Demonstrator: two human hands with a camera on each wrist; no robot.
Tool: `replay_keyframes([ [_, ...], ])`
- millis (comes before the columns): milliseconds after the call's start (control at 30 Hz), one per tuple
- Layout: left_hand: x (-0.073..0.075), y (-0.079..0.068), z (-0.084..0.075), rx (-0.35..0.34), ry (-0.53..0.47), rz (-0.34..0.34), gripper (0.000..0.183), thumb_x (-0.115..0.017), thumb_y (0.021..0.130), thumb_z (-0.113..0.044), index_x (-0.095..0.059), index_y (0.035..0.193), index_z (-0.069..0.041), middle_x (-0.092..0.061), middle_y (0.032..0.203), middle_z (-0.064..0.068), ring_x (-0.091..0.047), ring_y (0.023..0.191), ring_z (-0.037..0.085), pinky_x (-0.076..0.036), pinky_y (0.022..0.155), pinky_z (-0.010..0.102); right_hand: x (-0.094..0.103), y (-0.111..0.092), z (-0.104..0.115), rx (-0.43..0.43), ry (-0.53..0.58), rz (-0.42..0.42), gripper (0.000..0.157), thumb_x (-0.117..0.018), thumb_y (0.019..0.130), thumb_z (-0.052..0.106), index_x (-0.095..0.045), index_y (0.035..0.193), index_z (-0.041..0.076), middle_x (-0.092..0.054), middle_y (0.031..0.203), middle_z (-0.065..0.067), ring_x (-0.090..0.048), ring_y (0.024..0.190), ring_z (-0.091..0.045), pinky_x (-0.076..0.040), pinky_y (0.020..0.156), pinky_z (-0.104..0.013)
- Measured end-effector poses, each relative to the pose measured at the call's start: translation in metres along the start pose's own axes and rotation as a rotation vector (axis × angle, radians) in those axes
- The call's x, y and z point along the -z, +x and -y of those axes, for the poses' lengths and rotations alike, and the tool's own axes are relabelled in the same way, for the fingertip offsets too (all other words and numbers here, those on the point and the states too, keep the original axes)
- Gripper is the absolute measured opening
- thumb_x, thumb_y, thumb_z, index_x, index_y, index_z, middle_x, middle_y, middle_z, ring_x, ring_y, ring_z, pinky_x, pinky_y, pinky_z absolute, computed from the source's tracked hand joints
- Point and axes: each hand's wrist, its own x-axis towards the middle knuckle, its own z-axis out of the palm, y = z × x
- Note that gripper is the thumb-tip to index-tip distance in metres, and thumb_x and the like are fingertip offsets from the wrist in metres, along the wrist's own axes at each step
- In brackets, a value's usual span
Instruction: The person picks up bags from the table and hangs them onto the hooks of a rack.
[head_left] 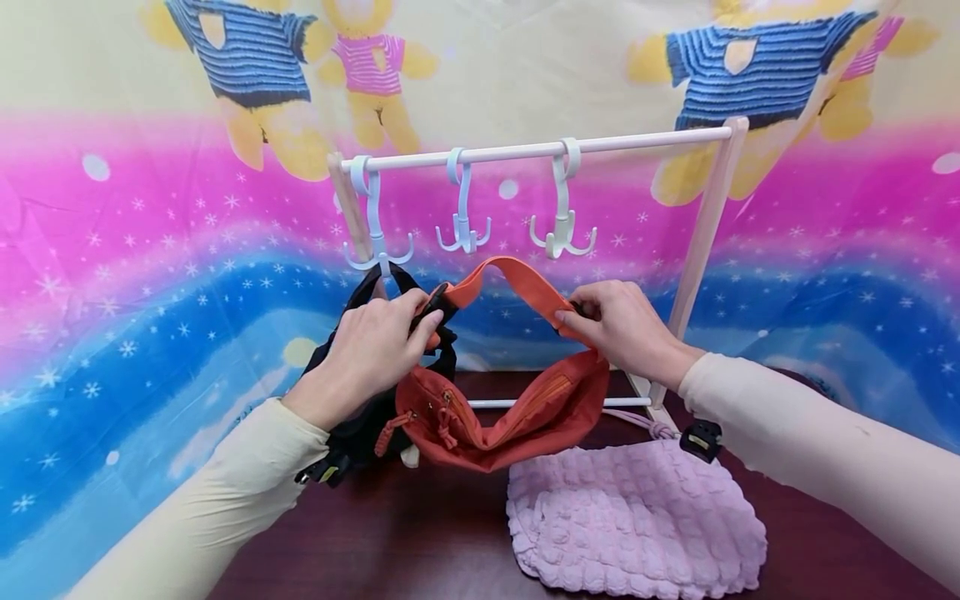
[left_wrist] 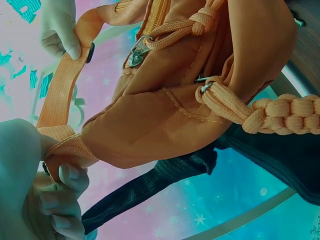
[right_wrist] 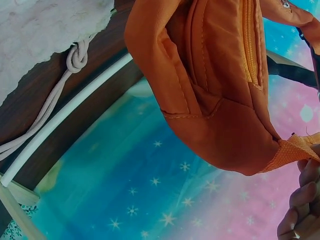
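An orange-red waist bag (head_left: pixel 517 425) hangs between the two hands, held up by its strap (head_left: pixel 517 271), which arches above it. My left hand (head_left: pixel 375 342) grips the strap near a black buckle at the bag's left end. At the other end my right hand (head_left: pixel 618 321) pinches the strap beside a black fitting. In the left wrist view the bag's zipper pulls (left_wrist: pixel 200 20) are knotted cord, one of them a thick braid (left_wrist: pixel 285 115). Behind the left hand, a black bag (head_left: pixel 367 417) hangs from the leftmost hook (head_left: pixel 381 250), partly hidden.
A white rack with a top bar (head_left: pixel 510 152) stands behind the hands. Two more pronged hooks hang on it, one in the middle (head_left: pixel 463 225) and one further right (head_left: pixel 562 225). A pink puffy bag (head_left: pixel 637 517) lies on the dark table (head_left: pixel 360 542).
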Motion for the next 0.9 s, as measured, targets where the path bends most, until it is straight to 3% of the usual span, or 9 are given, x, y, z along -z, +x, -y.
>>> replay_keyframes([
  [900,0.021,0.002,-0.002,0.007,0.007,-0.043,0.026,-0.051,0.105,-0.041,-0.06,0.098,-0.018,-0.069,0.075,-0.008,-0.06,0.061,0.015,-0.044,0.055,0.035,0.008,0.01,0.014,0.039,0.016,-0.042,0.011,-0.071,0.096,0.02,-0.078,0.092,0.013,-0.067,0.068,-0.002,-0.05,0.058,-0.015,-0.038,0.054,-0.027],
])
